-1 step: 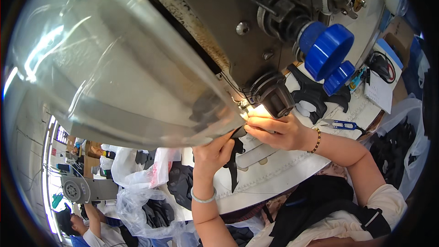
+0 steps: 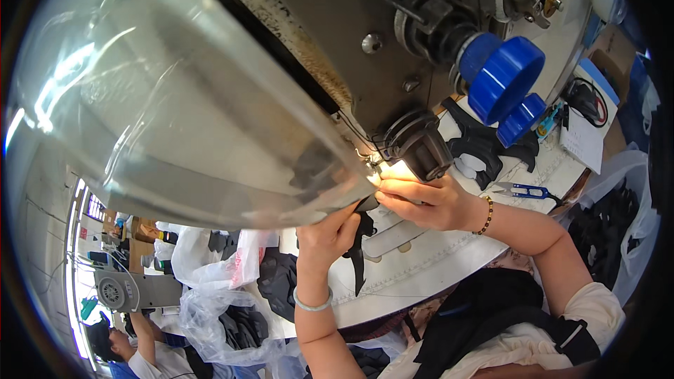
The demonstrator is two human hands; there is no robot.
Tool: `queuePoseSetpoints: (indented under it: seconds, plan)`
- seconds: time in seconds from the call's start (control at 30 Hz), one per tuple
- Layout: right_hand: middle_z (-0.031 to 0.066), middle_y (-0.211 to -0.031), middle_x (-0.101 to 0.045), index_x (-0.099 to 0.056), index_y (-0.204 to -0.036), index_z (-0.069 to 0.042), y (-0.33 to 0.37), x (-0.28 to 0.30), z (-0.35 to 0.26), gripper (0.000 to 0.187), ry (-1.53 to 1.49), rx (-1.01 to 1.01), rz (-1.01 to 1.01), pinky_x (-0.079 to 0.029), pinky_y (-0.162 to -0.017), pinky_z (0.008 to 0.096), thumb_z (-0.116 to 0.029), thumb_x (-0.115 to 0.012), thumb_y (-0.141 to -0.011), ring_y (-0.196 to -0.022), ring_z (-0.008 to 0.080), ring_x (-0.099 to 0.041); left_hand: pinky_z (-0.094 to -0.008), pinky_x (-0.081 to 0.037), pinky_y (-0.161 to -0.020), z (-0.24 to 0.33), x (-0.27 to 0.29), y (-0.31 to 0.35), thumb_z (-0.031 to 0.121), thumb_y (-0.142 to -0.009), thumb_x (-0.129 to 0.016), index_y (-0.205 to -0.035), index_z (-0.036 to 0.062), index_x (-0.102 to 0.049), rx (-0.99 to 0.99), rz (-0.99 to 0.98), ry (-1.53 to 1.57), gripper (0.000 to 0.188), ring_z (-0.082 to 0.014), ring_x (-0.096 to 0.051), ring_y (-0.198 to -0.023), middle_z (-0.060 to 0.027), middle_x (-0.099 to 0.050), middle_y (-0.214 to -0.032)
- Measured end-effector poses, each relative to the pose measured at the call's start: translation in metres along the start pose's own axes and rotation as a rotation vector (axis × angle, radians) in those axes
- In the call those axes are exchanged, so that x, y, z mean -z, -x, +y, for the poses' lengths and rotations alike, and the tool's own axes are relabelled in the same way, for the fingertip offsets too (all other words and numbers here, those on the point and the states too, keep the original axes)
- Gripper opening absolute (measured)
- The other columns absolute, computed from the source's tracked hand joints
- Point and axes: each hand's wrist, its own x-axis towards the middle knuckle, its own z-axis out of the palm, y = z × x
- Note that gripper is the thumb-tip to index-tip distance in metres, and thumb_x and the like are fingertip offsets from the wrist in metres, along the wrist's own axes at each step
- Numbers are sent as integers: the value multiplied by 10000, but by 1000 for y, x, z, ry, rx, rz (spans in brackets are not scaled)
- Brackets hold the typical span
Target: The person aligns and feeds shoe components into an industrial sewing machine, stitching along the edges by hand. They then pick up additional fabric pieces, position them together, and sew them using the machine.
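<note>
Sewing machine [image 2: 414, 77] is nearest. Below it, black cloth [image 2: 359, 256] lies on the table [image 2: 435, 260] against the curled left grip [image 2: 326, 237]; the right grip [image 2: 430, 201] bunches its fingers. Whether either pinches cloth, I cannot tell. Beyond lie blue snips [image 2: 529, 191]; farthest, a co-worker [image 2: 149, 359].

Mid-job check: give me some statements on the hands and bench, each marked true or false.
1. The right hand is beside the lit spot under the sewing machine. True.
2. The right wrist wears a pale bangle. False: it wears a dark beaded bracelet.
3. Thread snips lie on the white table, to the right of the right hand. True.
4. Their handles are red. False: they are blue.
5. Black fabric hangs beside the left hand. True.
</note>
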Motion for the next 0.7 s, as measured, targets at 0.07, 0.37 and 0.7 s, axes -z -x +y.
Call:
queuePoseSetpoints:
  seconds: [0.07, 0.37, 0.7]
  plan:
    - [6, -1086, -590, -659, -1017, -93, 1, 0, 0, 239, -3, 9, -4, -466, -867, 300, -123, -675, -781, -1020, 157, -574, -385, -490, -864, 0, 0, 1, -33, -594, -523, -960, -28, -706, -2, -12, -19, 410, -307, -639, -914, -146, -659, -933]
    - [1, -1079, -591, -669, -998, -91, -3, 2, -4, 226, 12, -4, -3, -461, -858, 297, -127, -688, -775, -1022, 154, -571, -379, -493, -836, -1, 4, 1, -25, -600, -522, -962, -34, -702, 19, -45, -11, 404, -306, -635, -896, -146, -654, -923]
    - [9, -1079, -581, -653, -1011, -81, -2, 3, -5, 237, 12, 4, -20, -462, -866, 309, -127, -679, -780, -1020, 160, -567, -375, -488, -842, 5, 6, -4, -21, -600, -517, -964, -28, -704, 28, -56, 35, 410, -305, -634, -890, -145, -654, -929]
